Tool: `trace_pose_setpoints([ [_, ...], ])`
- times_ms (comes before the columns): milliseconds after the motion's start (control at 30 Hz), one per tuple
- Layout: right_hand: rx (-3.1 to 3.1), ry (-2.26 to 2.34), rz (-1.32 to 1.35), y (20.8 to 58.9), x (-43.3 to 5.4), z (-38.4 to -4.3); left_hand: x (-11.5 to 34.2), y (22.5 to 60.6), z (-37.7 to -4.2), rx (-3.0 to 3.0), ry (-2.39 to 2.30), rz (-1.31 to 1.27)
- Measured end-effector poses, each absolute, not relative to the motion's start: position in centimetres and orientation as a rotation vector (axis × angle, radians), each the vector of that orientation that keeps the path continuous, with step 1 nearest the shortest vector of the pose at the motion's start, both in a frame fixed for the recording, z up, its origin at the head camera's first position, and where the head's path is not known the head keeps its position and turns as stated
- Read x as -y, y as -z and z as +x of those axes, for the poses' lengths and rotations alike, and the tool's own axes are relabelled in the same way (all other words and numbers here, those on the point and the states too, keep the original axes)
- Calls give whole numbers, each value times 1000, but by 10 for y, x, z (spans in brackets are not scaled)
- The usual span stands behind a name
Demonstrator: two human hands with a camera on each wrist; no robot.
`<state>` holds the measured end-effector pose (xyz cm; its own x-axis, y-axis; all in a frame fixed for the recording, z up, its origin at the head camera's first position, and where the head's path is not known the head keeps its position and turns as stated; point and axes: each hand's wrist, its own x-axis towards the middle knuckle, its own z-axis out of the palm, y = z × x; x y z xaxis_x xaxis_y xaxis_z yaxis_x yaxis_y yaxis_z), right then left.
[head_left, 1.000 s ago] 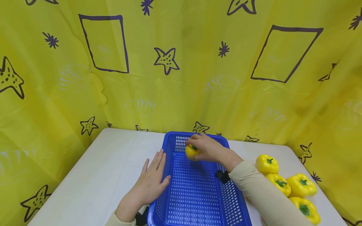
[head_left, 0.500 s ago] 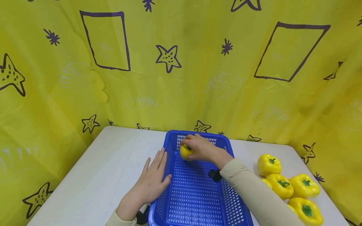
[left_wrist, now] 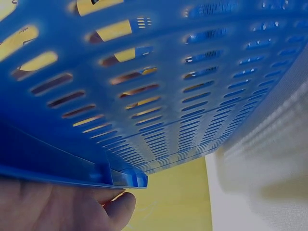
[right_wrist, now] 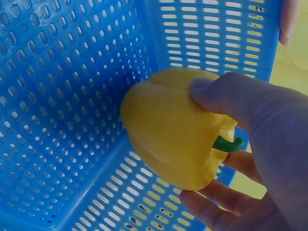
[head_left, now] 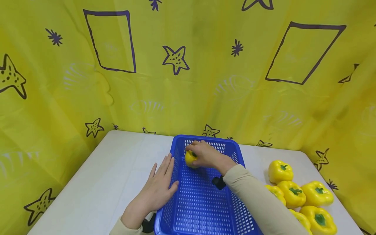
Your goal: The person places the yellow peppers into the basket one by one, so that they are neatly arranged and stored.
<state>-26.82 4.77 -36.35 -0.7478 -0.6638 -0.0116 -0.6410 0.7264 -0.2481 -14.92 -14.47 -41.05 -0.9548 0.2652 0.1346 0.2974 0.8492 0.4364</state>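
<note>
My right hand (head_left: 207, 155) grips a yellow bell pepper (head_left: 190, 160) inside the blue perforated basket (head_left: 202, 202), at its far left corner. In the right wrist view the thumb lies on one side of the bell pepper (right_wrist: 168, 125) and the fingertips on the other, with the green stem toward the palm. My left hand (head_left: 157, 186) rests with straight fingers on the basket's left rim. From the left wrist view, the hand (left_wrist: 62, 207) shows just under the rim, beside the slotted outer wall (left_wrist: 159, 96).
Several yellow bell peppers (head_left: 317, 192) lie in a group on the white table (head_left: 117, 169), right of the basket, partly behind my right sleeve (head_left: 255, 195). A yellow patterned curtain (head_left: 188, 98) hangs behind and along the table's sides.
My right hand has carried the bell pepper left and slightly lower, into the basket's far left corner. The left hand has stayed on the rim, and the view has shifted slightly.
</note>
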Motion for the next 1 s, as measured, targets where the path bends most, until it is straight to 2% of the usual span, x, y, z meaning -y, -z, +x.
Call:
trace_pose_setpoints([
  [567,-2845,335,-1022,373,-45,-274,144,409,-148,2955,725,-446],
  [1000,-2861,333,-952,366,-52,-271,143,408,-148,2958,732,-436],
])
